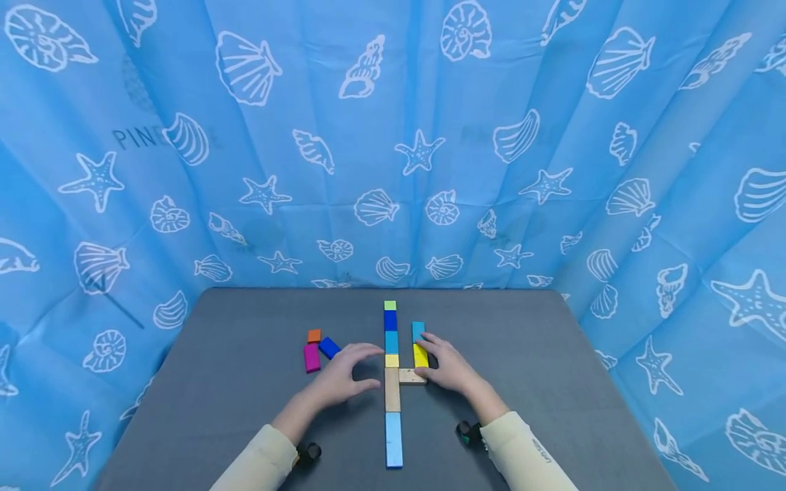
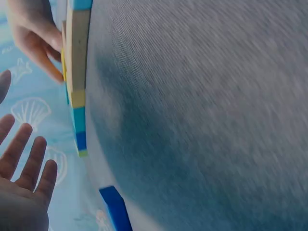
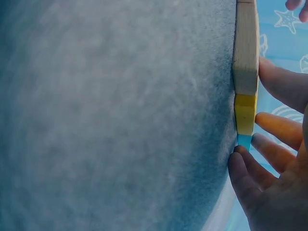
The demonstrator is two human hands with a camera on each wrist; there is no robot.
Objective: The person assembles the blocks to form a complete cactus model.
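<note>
A straight column of blocks runs up the table, with a light-blue block point(image 1: 394, 440) nearest, then a plain wooden block point(image 1: 391, 390) and smaller coloured ones beyond. From its right side juts another wooden block point(image 1: 410, 376); a yellow block point(image 1: 420, 355) and a light-blue block point(image 1: 418, 331) stretch away from that one's outer end. My right hand point(image 1: 451, 368) touches this side row, thumb at the wooden block and fingertips along the yellow and light-blue ones. Left of the column my left hand point(image 1: 344, 375) hovers with fingers spread, holding nothing.
Left of the column lie an orange block point(image 1: 314, 335), a magenta block point(image 1: 312, 358) and a dark-blue block point(image 1: 329, 348). The grey table point(image 1: 245, 382) ends at the back against a blue shell-print curtain point(image 1: 393, 136).
</note>
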